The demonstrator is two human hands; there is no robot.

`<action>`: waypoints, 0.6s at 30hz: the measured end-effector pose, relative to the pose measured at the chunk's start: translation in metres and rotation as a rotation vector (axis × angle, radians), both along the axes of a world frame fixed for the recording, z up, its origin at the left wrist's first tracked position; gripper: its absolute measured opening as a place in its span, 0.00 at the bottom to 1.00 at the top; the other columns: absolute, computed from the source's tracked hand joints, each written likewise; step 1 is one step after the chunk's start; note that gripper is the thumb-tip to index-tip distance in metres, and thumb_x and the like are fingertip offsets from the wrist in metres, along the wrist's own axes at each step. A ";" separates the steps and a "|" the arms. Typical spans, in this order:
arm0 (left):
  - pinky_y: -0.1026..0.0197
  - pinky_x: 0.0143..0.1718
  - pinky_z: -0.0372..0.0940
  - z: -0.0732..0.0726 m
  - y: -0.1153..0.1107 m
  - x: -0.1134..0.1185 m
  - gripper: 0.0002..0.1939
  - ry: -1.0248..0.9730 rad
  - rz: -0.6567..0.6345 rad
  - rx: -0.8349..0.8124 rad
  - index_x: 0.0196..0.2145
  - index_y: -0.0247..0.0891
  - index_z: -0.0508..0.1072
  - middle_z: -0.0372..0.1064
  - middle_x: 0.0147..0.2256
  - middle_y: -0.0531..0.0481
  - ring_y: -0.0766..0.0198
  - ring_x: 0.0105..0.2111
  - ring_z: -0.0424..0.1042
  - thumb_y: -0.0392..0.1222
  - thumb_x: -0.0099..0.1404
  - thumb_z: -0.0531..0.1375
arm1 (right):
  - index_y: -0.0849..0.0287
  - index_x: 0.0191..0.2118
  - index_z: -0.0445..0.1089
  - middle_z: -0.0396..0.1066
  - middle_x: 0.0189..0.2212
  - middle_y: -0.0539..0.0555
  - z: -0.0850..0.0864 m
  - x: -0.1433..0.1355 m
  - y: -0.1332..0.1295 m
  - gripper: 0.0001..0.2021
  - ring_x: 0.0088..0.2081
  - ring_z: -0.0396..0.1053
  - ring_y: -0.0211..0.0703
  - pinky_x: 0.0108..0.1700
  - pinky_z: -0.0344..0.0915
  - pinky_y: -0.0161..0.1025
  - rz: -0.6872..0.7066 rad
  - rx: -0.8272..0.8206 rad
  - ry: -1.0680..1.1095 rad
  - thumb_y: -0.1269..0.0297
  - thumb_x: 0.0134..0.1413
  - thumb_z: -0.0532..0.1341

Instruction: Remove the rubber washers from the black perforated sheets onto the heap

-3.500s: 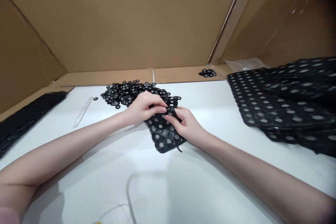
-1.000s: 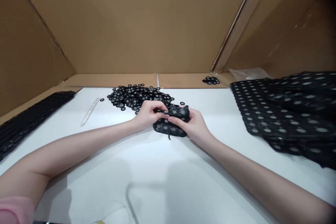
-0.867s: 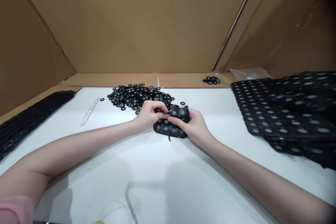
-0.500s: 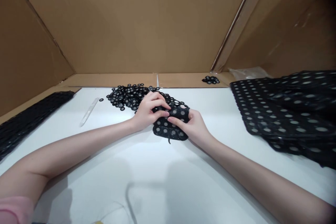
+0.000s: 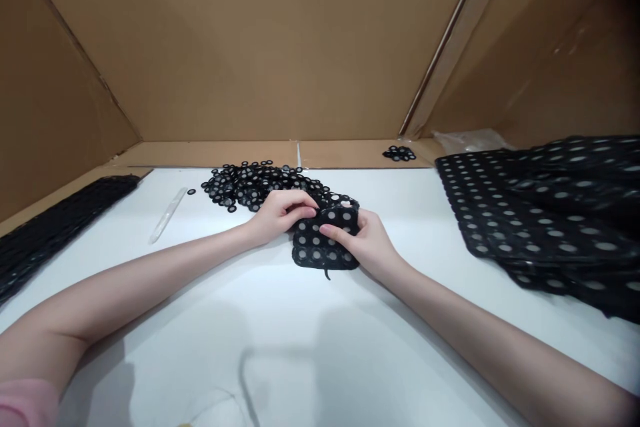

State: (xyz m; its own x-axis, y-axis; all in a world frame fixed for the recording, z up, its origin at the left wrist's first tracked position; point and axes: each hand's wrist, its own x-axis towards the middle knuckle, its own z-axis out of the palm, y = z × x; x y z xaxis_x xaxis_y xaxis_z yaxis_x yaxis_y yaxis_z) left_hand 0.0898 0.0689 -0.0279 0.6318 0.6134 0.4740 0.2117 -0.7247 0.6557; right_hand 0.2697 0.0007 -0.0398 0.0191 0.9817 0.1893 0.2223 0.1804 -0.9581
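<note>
The small dotted sheet, black with pale round spots, is in front of the person at mid-table. The right hand grips its right side, thumb on top and fingers behind. The left hand has thumb and forefinger nearly together at the sheet's upper left part; whether anything is pinched between them, I cannot tell. A short black tail sticks out from the sheet's near edge.

Just behind the left hand is a wide pile of black rings, its near side partly hidden by that hand. To its left lie a single ring and a clear plastic strip; any marking on the strip is too small to read. A long black stack fills the left edge of the white table. Large dotted sheets take up the right side, with a clear bag behind them. A small heap of rings sits on the cardboard ledge, below tall cardboard walls.
</note>
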 end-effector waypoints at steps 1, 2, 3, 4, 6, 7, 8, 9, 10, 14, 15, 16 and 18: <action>0.66 0.34 0.62 0.000 0.000 0.001 0.07 -0.003 0.013 0.006 0.32 0.35 0.73 0.73 0.30 0.50 0.67 0.30 0.69 0.39 0.64 0.57 | 0.61 0.28 0.68 0.71 0.27 0.52 0.000 0.000 0.000 0.13 0.30 0.67 0.42 0.32 0.64 0.38 0.006 -0.005 0.001 0.57 0.39 0.67; 0.65 0.34 0.62 -0.001 -0.001 0.002 0.08 -0.007 0.025 0.008 0.31 0.35 0.73 0.73 0.30 0.50 0.67 0.31 0.70 0.38 0.64 0.56 | 0.61 0.29 0.69 0.71 0.27 0.52 0.001 -0.001 0.000 0.13 0.30 0.68 0.42 0.33 0.65 0.38 0.010 -0.006 0.005 0.57 0.40 0.67; 0.65 0.35 0.62 -0.001 -0.001 0.003 0.08 -0.015 0.041 0.002 0.30 0.35 0.73 0.73 0.29 0.51 0.66 0.31 0.70 0.37 0.64 0.56 | 0.61 0.30 0.69 0.72 0.28 0.52 0.001 -0.002 0.000 0.13 0.31 0.68 0.43 0.34 0.65 0.39 0.013 -0.002 0.009 0.57 0.40 0.67; 0.65 0.35 0.62 -0.002 -0.001 0.005 0.08 -0.032 0.064 -0.010 0.29 0.35 0.73 0.73 0.29 0.51 0.66 0.30 0.70 0.37 0.63 0.56 | 0.61 0.30 0.69 0.72 0.28 0.53 0.002 -0.002 0.000 0.13 0.31 0.69 0.43 0.34 0.66 0.39 0.017 0.004 0.011 0.57 0.40 0.66; 0.65 0.32 0.62 -0.003 0.001 0.008 0.07 -0.099 0.140 -0.064 0.28 0.35 0.73 0.73 0.28 0.51 0.67 0.29 0.69 0.37 0.62 0.56 | 0.61 0.30 0.69 0.72 0.28 0.53 0.002 -0.004 0.000 0.13 0.31 0.69 0.44 0.35 0.66 0.40 0.023 0.019 0.012 0.57 0.40 0.66; 0.66 0.30 0.61 -0.003 0.003 0.009 0.06 -0.141 0.181 -0.104 0.28 0.35 0.73 0.72 0.28 0.52 0.67 0.27 0.68 0.37 0.60 0.57 | 0.61 0.29 0.68 0.72 0.28 0.53 0.003 -0.004 0.000 0.13 0.31 0.69 0.43 0.35 0.66 0.40 0.025 0.023 0.014 0.57 0.40 0.66; 0.66 0.28 0.60 -0.003 0.006 0.010 0.06 -0.186 0.220 -0.150 0.28 0.34 0.73 0.71 0.27 0.52 0.69 0.25 0.66 0.37 0.59 0.58 | 0.60 0.28 0.67 0.72 0.27 0.53 0.003 -0.005 0.000 0.13 0.30 0.68 0.43 0.34 0.66 0.40 0.024 0.024 0.015 0.57 0.40 0.66; 0.67 0.25 0.59 -0.003 0.010 0.010 0.06 -0.230 0.253 -0.201 0.27 0.34 0.73 0.71 0.26 0.52 0.70 0.23 0.64 0.38 0.59 0.58 | 0.60 0.27 0.67 0.71 0.27 0.53 0.003 -0.005 -0.001 0.12 0.30 0.68 0.43 0.34 0.65 0.40 0.021 0.022 0.017 0.57 0.40 0.66; 0.67 0.23 0.57 -0.002 0.014 0.009 0.07 -0.280 0.287 -0.251 0.26 0.34 0.72 0.69 0.25 0.53 0.71 0.20 0.62 0.39 0.58 0.58 | 0.60 0.26 0.66 0.71 0.27 0.52 0.002 -0.005 -0.001 0.13 0.30 0.68 0.43 0.33 0.65 0.40 0.019 0.017 0.020 0.57 0.40 0.66; 0.69 0.19 0.53 0.004 0.032 -0.001 0.09 -0.450 0.424 -0.303 0.27 0.34 0.70 0.63 0.20 0.55 0.73 0.17 0.57 0.41 0.60 0.56 | 0.60 0.27 0.67 0.71 0.26 0.52 0.002 -0.006 -0.002 0.13 0.30 0.68 0.43 0.34 0.65 0.39 0.018 -0.008 0.023 0.58 0.38 0.67; 0.69 0.20 0.55 0.006 0.036 -0.004 0.08 -0.436 0.432 -0.242 0.28 0.34 0.71 0.65 0.21 0.54 0.72 0.18 0.59 0.42 0.61 0.57 | 0.60 0.26 0.67 0.71 0.26 0.51 0.002 -0.006 -0.003 0.13 0.30 0.68 0.43 0.34 0.65 0.39 0.023 -0.015 0.025 0.58 0.38 0.67; 0.68 0.23 0.59 0.006 0.039 -0.007 0.08 -0.389 0.425 -0.154 0.30 0.34 0.73 0.67 0.24 0.53 0.71 0.21 0.62 0.41 0.60 0.58 | 0.60 0.26 0.67 0.70 0.25 0.51 0.003 -0.005 -0.003 0.13 0.29 0.67 0.42 0.33 0.64 0.39 0.030 -0.022 0.030 0.58 0.38 0.67; 0.65 0.32 0.64 0.006 0.045 -0.012 0.07 -0.243 0.404 0.031 0.33 0.35 0.76 0.70 0.31 0.50 0.68 0.28 0.67 0.39 0.60 0.59 | 0.60 0.25 0.67 0.70 0.25 0.51 0.003 -0.005 -0.003 0.13 0.28 0.67 0.41 0.33 0.64 0.38 0.042 -0.037 0.050 0.57 0.37 0.68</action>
